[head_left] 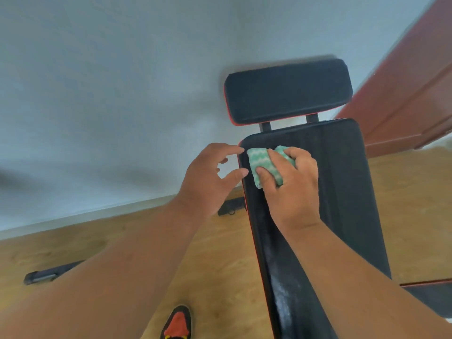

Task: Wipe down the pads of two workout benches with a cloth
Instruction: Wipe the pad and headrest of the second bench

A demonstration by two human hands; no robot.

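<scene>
A black workout bench with red piping runs up the right half of the head view, with a long back pad (342,192) and a separate head pad (288,90) above it. My right hand (291,192) presses a bunched green-and-white wavy cloth (259,162) onto the back pad near its upper left corner. My left hand (210,178) hovers at the pad's left edge, fingers spread, fingertips close to the cloth, holding nothing. A pale streak shows on the lower left part of the back pad.
Wood floor (220,260) lies under the bench, with a pale wall (122,94) behind. A red-brown door (415,89) is at the right. A black bench foot bar (49,274) lies at the lower left. My red and black shoe (177,325) is at the bottom.
</scene>
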